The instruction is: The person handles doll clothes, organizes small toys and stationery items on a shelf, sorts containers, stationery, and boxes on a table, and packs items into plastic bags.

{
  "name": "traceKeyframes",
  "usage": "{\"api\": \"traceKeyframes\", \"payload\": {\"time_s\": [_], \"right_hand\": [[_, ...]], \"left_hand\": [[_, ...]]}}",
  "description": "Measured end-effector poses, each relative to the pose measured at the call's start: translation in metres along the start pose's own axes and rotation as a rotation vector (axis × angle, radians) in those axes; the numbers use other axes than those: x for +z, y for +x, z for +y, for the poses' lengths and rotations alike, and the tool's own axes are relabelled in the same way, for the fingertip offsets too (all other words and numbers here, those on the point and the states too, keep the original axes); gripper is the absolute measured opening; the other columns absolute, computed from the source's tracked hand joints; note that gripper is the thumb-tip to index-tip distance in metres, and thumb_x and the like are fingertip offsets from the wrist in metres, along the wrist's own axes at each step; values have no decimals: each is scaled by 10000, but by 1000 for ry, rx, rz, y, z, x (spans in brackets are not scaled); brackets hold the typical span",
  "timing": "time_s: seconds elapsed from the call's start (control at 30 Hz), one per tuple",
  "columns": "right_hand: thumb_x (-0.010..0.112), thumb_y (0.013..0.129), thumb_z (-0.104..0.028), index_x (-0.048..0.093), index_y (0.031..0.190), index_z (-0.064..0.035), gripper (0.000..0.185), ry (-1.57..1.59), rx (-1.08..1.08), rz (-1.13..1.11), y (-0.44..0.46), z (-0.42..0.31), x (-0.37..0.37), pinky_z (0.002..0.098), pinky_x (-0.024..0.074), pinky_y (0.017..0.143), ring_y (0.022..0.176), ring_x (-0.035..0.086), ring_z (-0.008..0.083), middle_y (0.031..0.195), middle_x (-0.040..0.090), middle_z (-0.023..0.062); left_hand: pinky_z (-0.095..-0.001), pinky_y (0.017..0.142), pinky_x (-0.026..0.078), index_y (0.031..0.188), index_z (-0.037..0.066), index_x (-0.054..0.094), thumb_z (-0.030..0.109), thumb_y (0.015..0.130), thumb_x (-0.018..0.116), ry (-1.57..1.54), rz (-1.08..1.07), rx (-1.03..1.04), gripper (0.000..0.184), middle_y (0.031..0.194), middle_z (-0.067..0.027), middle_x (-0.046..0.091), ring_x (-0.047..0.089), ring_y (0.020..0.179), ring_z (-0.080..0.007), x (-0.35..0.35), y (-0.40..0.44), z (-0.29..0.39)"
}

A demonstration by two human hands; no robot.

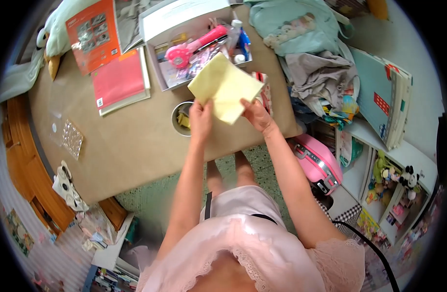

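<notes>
Left hand [201, 118] and right hand [256, 115] both pinch the yellow sheet's [226, 87] near edge; uneven pulling might crease it, a loosened pinch drop it.

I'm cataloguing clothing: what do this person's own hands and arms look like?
The left hand and right hand are ungloved, with no watch showing. The right sleeve is short, pale pink and lacy; a black cable passes beside it.
</notes>
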State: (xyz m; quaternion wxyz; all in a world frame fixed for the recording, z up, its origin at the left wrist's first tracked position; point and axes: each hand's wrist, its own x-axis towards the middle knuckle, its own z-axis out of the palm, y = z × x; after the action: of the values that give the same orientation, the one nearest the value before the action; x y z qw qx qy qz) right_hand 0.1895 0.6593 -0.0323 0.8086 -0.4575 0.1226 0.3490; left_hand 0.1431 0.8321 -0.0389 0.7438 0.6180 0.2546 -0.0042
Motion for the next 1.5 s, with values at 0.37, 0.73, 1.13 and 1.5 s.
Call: {"api": "traceKeyframes", "payload": {"time_s": [0.37,0.73,1.13,1.5], "right_hand": [[604,841,-100,559,1145,-23,317,-153,97,-72,0,-41,-48,234,469,806,910,587,94,1042,617,34],[521,884,-280,591,1070,-30,319,87,24,-13,3,-65,-53,246,451,830,942,568,112,1002,593,35],[577,791,-70,612,858,-30,85,-860,-534,206,103,-56,-24,288,447,725,807,593,171,859,618,65],[492,778,-111,673,835,-82,191,-1748,-130,-41,167,-40,-35,399,486,745,812,603,321,796,627,144]], "left_hand": [[-210,608,460,968,43,640,101,877,539,61,-473,-351,149,832,9,627,570,700,-58,-14,21,47],[-246,876,394,1078,4,612,85,852,447,-40,-607,-265,291,1172,-12,490,506,1022,-128,7,22,51],[-350,786,459,1008,55,615,19,782,576,769,207,365,233,1098,-134,517,586,866,-271,4,81,26],[-409,766,473,1059,38,556,335,770,642,1260,-384,387,423,911,-170,628,595,881,-321,33,121,-13]]}}
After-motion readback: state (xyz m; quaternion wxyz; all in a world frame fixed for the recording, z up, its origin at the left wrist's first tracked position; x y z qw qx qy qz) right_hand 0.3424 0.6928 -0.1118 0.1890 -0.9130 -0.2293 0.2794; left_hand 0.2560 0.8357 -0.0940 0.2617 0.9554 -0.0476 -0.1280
